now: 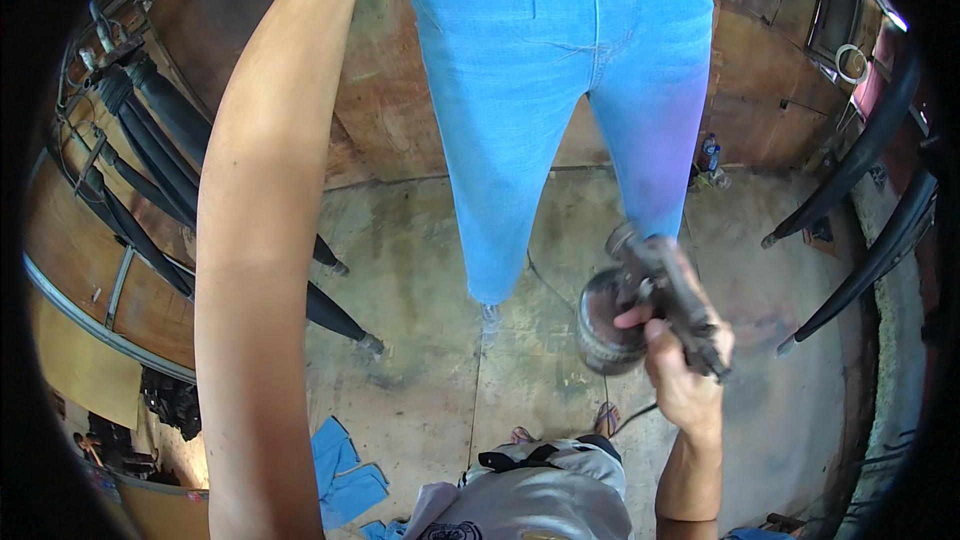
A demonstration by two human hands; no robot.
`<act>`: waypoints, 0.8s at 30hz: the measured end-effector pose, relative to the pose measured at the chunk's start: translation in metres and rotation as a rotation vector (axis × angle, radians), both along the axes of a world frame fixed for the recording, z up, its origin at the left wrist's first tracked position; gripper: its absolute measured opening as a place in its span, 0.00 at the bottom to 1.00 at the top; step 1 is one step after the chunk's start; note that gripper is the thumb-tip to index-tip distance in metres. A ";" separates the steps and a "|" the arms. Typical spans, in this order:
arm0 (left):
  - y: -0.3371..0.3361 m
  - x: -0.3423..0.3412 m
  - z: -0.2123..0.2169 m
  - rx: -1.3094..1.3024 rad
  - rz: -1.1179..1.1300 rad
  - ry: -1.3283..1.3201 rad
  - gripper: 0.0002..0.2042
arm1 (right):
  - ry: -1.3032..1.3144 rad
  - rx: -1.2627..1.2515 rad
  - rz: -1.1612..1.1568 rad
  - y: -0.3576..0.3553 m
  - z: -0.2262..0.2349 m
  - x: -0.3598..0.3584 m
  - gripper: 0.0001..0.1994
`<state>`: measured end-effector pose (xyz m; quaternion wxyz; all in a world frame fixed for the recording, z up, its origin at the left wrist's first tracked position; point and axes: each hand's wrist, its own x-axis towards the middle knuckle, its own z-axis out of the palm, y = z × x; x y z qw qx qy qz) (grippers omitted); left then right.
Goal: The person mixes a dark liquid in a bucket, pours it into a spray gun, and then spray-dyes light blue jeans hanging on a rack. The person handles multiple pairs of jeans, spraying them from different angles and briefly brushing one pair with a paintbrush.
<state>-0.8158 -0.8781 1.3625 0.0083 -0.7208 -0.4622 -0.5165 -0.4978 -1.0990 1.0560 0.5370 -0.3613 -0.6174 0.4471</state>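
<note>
A spray gun (668, 285) with a round dark cup (608, 325) is gripped in my right hand (682, 380), its fingers wrapped round the handle. The gun is slightly blurred and its nozzle is near the lower part of the right leg of a pair of light blue jeans (520, 100). The jeans hang upright before me, filled out to a leg shape, with a purple tint down the right leg. My left forearm (265, 230) reaches up past the left side of the jeans. My left hand is cut off by the upper edge, by the waistband.
Dark padded leg forms (160, 130) hang on a frame at the left, and more dark legs (850, 175) hang at the right. Folded blue denim (350, 480) lies on the stained floor (420, 390). A thin hose (635, 418) runs near my feet. A bottle (710, 152) stands by the back wall.
</note>
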 end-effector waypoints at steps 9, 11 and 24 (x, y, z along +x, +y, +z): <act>-0.016 0.019 -0.007 0.109 0.128 0.004 0.59 | 0.012 -0.083 -0.094 -0.006 0.010 -0.011 0.31; -0.016 0.024 -0.009 0.111 0.154 0.000 0.59 | -0.068 -0.082 -0.078 0.006 -0.017 -0.011 0.31; -0.031 0.083 -0.020 0.188 0.310 -0.031 0.65 | -0.123 0.063 -0.035 -0.005 0.001 0.037 0.30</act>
